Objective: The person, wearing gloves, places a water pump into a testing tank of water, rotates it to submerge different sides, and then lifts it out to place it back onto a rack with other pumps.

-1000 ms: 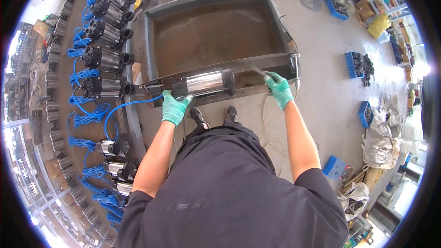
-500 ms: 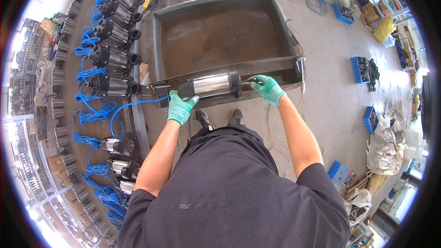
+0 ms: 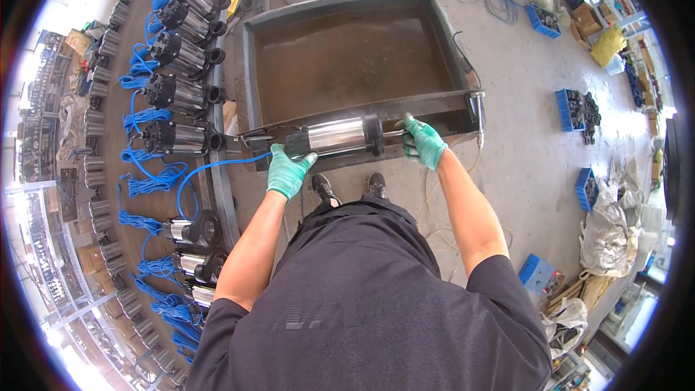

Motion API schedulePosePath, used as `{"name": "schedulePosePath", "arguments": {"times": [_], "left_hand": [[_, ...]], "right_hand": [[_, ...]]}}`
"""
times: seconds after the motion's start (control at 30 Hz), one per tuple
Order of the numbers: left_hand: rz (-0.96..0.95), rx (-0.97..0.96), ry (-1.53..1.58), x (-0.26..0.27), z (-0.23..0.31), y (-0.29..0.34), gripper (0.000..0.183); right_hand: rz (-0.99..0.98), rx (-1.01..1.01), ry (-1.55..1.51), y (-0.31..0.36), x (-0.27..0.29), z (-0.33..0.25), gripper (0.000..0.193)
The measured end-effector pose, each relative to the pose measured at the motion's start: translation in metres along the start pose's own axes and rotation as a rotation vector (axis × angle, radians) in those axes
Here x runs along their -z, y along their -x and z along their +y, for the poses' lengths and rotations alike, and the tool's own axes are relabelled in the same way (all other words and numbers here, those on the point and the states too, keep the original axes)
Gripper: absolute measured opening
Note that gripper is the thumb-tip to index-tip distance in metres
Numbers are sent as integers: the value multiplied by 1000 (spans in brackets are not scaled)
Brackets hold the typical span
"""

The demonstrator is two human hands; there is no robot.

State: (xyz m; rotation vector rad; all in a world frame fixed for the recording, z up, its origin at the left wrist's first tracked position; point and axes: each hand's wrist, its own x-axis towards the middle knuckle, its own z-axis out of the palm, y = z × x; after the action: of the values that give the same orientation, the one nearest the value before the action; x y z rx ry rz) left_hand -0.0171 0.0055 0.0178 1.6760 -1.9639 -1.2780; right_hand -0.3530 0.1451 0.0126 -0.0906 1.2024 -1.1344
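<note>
Both busy | left grip (image 3: 289,174) half-curled, holding steel cylinder (image 3: 337,134) across tank (image 3: 250,65)'s near edge | right grip (image 3: 423,143) wrapped round rod (image 3: 393,133) at cylinder's end | I reckon rod work, next needs steady alignment

The location is identified as an industrial workshop. Pump-like units (image 3: 174,94) with steel bodies are arranged in a long row at the left of the frame, with blue cables (image 3: 154,179) coiled beside them. Farther left, metal cylinders (image 3: 93,162) are lined up, and a metal rack (image 3: 32,187) is seen near the edge. At upper centre, an open metal tank (image 3: 333,3) is provided; a steel-bodied unit (image 3: 337,135) is positioned along its near side. Green work gloves (image 3: 288,176) are worn. At right, blue crates (image 3: 562,108), loose dark parts (image 3: 591,117) and bulky sacks (image 3: 607,239) are kept on a hard grey floor (image 3: 507,137).
</note>
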Motion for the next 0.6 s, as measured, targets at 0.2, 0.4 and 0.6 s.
{"name": "schedulePosePath", "arguments": {"times": [0.2,0.4,0.6], "left_hand": [[17,-1,-25,1,0,0,70],[5,9,-10,3,7,3,69],[10,1,-33,1,1,1,69]], "right_hand": [[201,-79,655,-4,-10,-12,59],[300,86,963,-28,4,14,54],[175,-8,367,-5,4,3,34]]}}
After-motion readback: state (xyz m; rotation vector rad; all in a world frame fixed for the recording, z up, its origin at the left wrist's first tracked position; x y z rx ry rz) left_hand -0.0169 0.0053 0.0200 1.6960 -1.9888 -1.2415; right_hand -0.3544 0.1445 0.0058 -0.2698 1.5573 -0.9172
